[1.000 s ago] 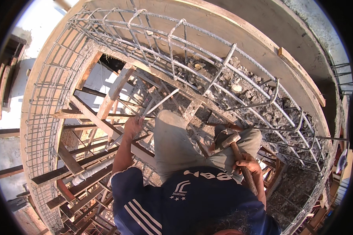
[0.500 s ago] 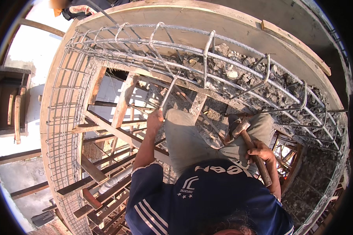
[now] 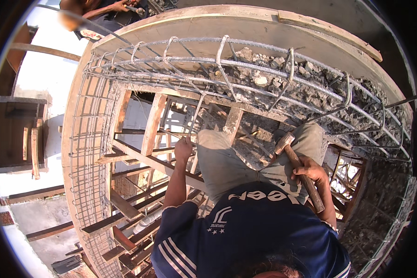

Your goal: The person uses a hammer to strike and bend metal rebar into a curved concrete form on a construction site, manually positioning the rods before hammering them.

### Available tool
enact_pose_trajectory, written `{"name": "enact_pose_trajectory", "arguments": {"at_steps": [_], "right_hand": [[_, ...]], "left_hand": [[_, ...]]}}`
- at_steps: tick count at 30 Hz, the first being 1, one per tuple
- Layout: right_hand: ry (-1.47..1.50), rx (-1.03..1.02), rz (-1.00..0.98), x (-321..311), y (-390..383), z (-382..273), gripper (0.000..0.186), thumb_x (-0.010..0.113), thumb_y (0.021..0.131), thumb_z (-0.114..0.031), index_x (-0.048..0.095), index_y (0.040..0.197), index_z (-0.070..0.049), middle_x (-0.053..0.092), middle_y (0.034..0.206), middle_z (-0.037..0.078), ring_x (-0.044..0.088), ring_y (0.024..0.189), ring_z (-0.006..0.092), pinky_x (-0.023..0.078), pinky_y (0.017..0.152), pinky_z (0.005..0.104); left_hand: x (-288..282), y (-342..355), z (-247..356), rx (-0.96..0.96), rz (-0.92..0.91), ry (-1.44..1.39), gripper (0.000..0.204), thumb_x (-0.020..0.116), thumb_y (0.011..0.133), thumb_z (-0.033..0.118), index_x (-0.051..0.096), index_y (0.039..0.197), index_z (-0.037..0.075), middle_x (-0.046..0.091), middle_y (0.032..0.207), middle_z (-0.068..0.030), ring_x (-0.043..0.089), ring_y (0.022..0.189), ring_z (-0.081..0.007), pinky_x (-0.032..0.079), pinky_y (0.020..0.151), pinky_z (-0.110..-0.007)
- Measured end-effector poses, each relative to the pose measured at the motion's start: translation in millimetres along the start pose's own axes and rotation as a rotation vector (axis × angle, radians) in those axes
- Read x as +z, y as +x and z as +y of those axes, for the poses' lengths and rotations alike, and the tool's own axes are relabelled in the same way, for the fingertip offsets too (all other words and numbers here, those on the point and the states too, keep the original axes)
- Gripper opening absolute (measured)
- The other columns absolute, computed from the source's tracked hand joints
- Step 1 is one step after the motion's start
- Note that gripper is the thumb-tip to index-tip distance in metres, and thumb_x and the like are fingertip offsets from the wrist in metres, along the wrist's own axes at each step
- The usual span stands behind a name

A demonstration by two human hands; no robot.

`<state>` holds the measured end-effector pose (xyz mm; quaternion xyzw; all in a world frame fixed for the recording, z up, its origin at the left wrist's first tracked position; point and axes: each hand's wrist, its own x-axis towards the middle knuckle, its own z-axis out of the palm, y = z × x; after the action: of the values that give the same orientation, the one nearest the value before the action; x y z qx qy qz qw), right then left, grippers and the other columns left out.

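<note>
My right hand (image 3: 312, 169) is wrapped round the wooden handle of a hammer (image 3: 304, 178), which lies slantwise over my right thigh. Its block-shaped metal head (image 3: 284, 142) points up and away from me. Farther left, my closed left hand (image 3: 183, 148) grips the lower end of a thin steel rod (image 3: 197, 112). The rod slants up to the reinforcing cage (image 3: 245, 63), where its top meets the near bars; whether it is fixed there I cannot tell. Broken concrete (image 3: 282, 76) lies inside the cage, right of the rod.
A curved formwork board (image 3: 204, 13) runs behind the cage. More rebar mesh (image 3: 90, 153) lines the left side. Timber struts (image 3: 154, 124) cross an opening below my left arm. At the upper left, another person's hands (image 3: 123, 6) hold a tool I cannot make out.
My left hand has moved slightly down, with more of the rod showing above it. The hammer stays in my right hand. The view has shifted, bringing the other person further into sight.
</note>
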<state>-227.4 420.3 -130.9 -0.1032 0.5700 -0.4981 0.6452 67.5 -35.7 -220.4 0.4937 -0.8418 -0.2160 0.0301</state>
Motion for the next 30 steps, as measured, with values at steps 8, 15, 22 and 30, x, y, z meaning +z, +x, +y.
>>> {"name": "enact_pose_trajectory", "arguments": {"at_steps": [8, 15, 22, 30], "right_hand": [[0.024, 0.008, -0.039, -4.4, -0.5, 5.5, 0.051, 0.072, 0.079, -0.01, 0.05, 0.12, 0.009, 0.07, 0.08, 0.017, 0.069, 0.062, 0.0244, 0.055, 0.051, 0.0347], [-0.001, 0.013, -0.031, -7.7, 1.6, 11.9, 0.053, 0.071, 0.078, -0.01, 0.05, 0.123, 0.009, 0.07, 0.078, 0.016, 0.067, 0.061, 0.0215, 0.055, 0.05, 0.0327], [-0.02, -0.01, -0.01, 4.0, -5.6, 0.9, 0.057, 0.071, 0.078, -0.011, 0.048, 0.127, 0.008, 0.069, 0.076, 0.014, 0.067, 0.059, 0.0211, 0.054, 0.048, 0.0308], [-0.057, 0.005, -0.016, -3.9, 0.4, 11.1, 0.055, 0.072, 0.078, -0.013, 0.049, 0.124, 0.008, 0.069, 0.079, 0.015, 0.067, 0.06, 0.0217, 0.055, 0.051, 0.0322]], "left_hand": [[1.9, -26.3, 12.1, 0.293, -0.206, 0.22, 0.049, 0.041, 0.101, 0.04, 0.067, 0.092, -0.001, 0.067, 0.086, -0.0292, 0.065, 0.087, -0.0461, 0.051, 0.079, -0.055], [-26.9, -56.3, 45.0, 0.14, -0.274, 0.28, 0.054, 0.043, 0.1, 0.047, 0.069, 0.096, 0.0, 0.068, 0.091, -0.0278, 0.065, 0.093, -0.045, 0.05, 0.085, -0.053], [-3.4, -52.7, 3.7, 0.09, -0.083, 0.056, 0.054, 0.045, 0.099, 0.044, 0.068, 0.083, -0.003, 0.067, 0.09, -0.0288, 0.063, 0.089, -0.0477, 0.049, 0.082, -0.055], [43.7, -24.0, 23.6, 0.209, -0.087, 0.153, 0.056, 0.038, 0.102, 0.046, 0.068, 0.092, -0.001, 0.068, 0.091, -0.0272, 0.064, 0.088, -0.0479, 0.052, 0.08, -0.053]]}}
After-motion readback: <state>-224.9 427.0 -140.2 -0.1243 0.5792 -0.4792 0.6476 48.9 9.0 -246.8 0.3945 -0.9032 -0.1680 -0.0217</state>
